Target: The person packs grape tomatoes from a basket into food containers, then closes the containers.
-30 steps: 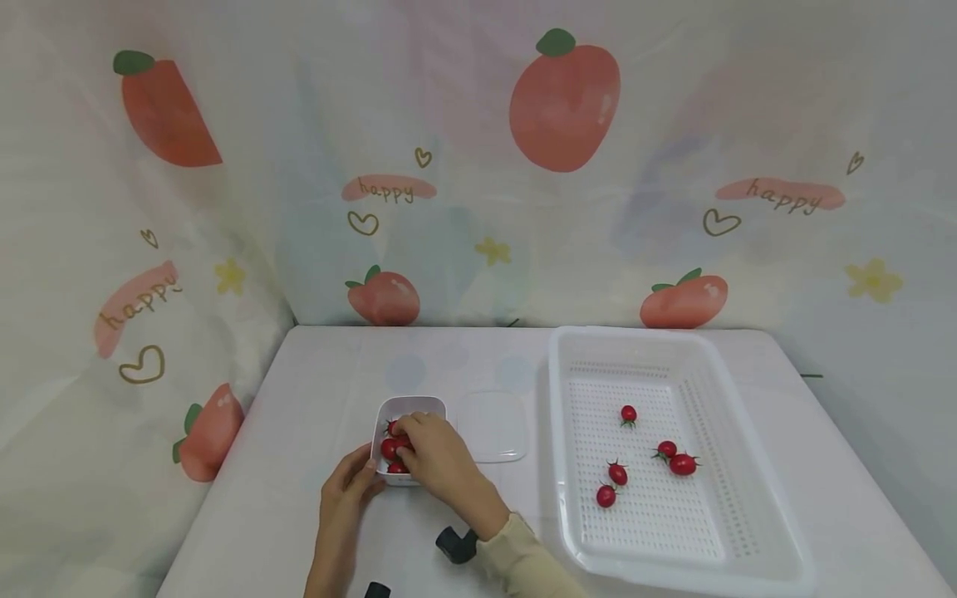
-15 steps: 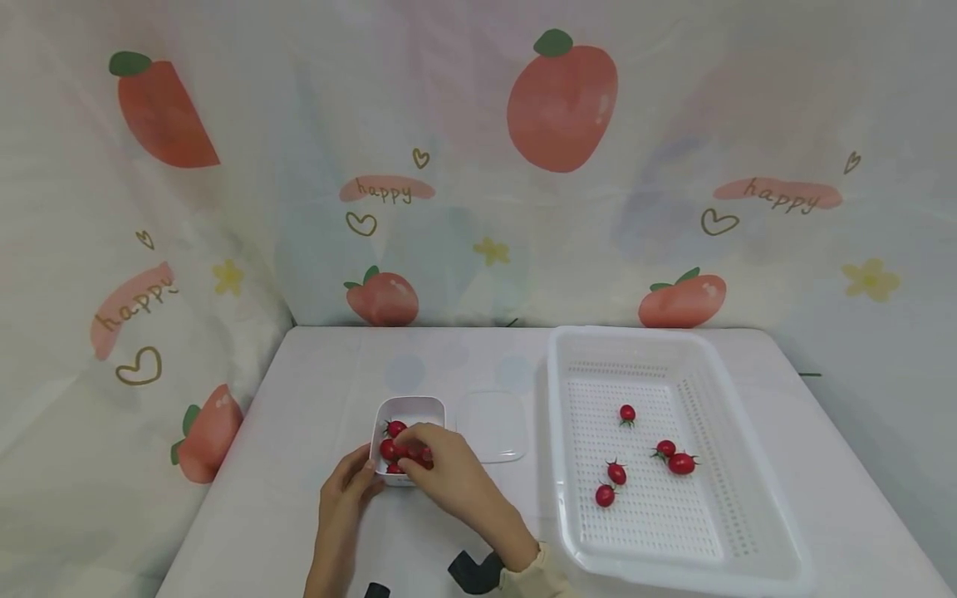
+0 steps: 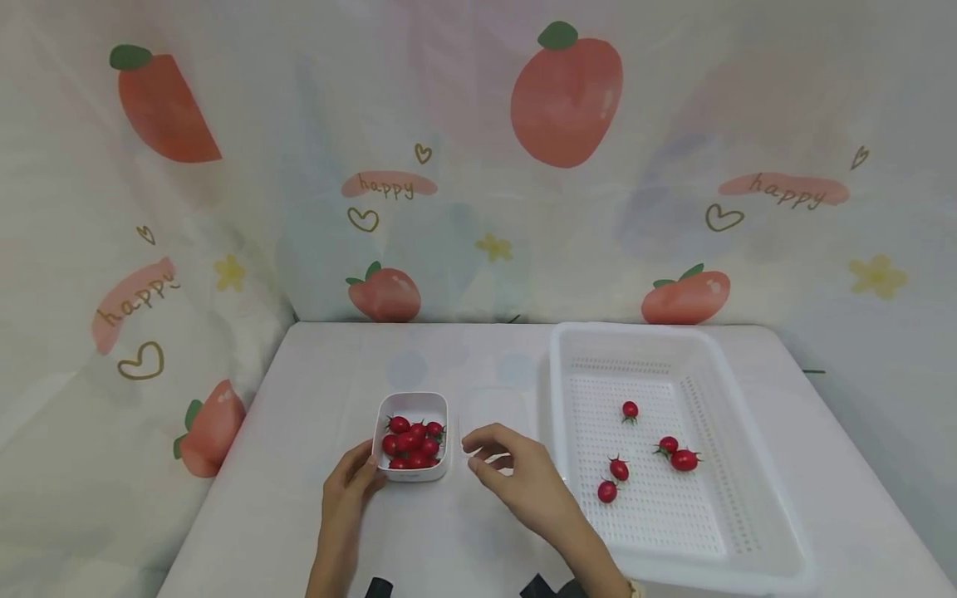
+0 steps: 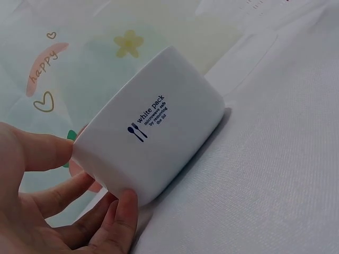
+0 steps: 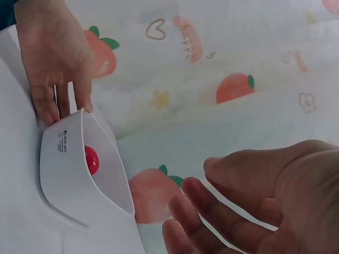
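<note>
A white plastic food container holds several red cherry tomatoes. My left hand steadies it at its near left corner, thumb by the rim and fingers low against the side. In the left wrist view, blue "white pack" print shows on the container, with the left fingers at its lower corner. Right of the container, my right hand hovers with loosely bent fingers and nothing between them. The right wrist view shows the right hand apart from the container.
To the right stands a large white perforated basket, with several cherry tomatoes spread over its floor. A clear flat lid lies on the table between container and basket, partly behind the right hand. A printed cloth hangs behind the table.
My right hand has let go of a cherry tomato in the container, then drawn back to the right, uncovering the tomatoes there. The left hand has stayed at the container's corner.
</note>
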Available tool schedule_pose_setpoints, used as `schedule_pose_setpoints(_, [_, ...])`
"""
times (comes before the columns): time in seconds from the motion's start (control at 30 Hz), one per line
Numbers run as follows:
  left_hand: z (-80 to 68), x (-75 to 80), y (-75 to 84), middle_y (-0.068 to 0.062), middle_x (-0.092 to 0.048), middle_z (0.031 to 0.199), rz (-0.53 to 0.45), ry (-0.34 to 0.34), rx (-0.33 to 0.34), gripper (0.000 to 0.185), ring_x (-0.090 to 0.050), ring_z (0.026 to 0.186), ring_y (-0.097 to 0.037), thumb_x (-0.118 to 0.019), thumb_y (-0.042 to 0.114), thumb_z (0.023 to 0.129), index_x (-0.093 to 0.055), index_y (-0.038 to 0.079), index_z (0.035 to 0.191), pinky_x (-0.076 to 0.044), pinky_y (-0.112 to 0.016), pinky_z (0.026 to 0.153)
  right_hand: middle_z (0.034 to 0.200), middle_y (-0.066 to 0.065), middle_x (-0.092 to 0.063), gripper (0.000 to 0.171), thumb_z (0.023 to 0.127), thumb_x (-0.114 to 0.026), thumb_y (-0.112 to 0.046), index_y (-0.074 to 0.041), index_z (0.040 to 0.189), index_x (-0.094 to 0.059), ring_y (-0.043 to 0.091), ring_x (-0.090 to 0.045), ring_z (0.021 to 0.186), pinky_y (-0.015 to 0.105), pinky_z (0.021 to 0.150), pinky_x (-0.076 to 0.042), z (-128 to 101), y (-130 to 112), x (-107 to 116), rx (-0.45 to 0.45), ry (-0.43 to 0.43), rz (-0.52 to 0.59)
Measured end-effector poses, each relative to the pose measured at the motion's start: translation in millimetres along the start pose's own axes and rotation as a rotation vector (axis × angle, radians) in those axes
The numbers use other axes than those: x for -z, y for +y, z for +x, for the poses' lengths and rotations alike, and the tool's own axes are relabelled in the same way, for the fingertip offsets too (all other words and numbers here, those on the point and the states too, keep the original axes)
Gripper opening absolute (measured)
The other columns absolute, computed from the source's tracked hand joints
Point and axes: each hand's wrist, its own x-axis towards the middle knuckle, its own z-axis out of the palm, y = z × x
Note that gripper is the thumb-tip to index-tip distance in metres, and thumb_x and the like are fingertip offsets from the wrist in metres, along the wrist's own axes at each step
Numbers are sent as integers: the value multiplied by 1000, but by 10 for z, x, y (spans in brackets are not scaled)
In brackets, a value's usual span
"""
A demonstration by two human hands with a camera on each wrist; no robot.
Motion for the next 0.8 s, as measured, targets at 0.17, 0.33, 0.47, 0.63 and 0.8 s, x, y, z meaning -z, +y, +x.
schedule_pose_setpoints(0.17, [-7, -3, 11, -16, -53, 152, 5, 7, -3, 45, -65, 112, -16, -57, 28, 108, -54, 9, 149, -59, -18, 94, 114, -1, -75, 19, 97, -73, -15, -20, 115, -72, 12, -69, 104, 24, 92, -59, -102, 46, 191, -29, 6, 26])
schedule_pose_setpoints(0.33, [9, -3, 11, -16, -54, 150, 13, 14, -12, 45, -65, 111, -16, -57, 29, 108, -55, 9, 148, -60, -18, 93, 116, 2, -75, 20, 98, -73, -18, -16, 118, -72, 12, -69, 106, 24, 92, -59, -157, 127, 373, -58, 26, 58])
schedule_pose_setpoints(0.47, [15, -3, 3, -17, -54, 150, 10, 13, -23, 44, -65, 109, -16, -57, 28, 108, -56, 8, 147, -60, -19, 92, 118, 4, -75, 22, 98, -73, -18, -14, 120, -72, 13, -69, 109, 22, 93, -59, -183, 193, 537, -90, 45, 51])
schedule_pose_setpoints(0.63, [5, -3, 3, -17, -54, 150, 16, 3, -34, 44, -65, 109, -15, -56, 27, 108, -55, 8, 148, -61, -21, 93, 120, 5, -74, 24, 99, -72, -20, -12, 122, -70, 13, -69, 108, 21, 91, -59, -236, 269, 761, -111, 45, -32])
schedule_pose_setpoints(0.8, [-6, 3, 3, -18, -54, 151, 19, -3, -34, 45, -63, 111, -16, -56, 27, 108, -54, 8, 149, -60, -20, 94, 118, 4, -74, 25, 99, -72, -19, -11, 122, -70, 13, -69, 103, 22, 89, -60, -293, 314, 959, -103, 14, -132])
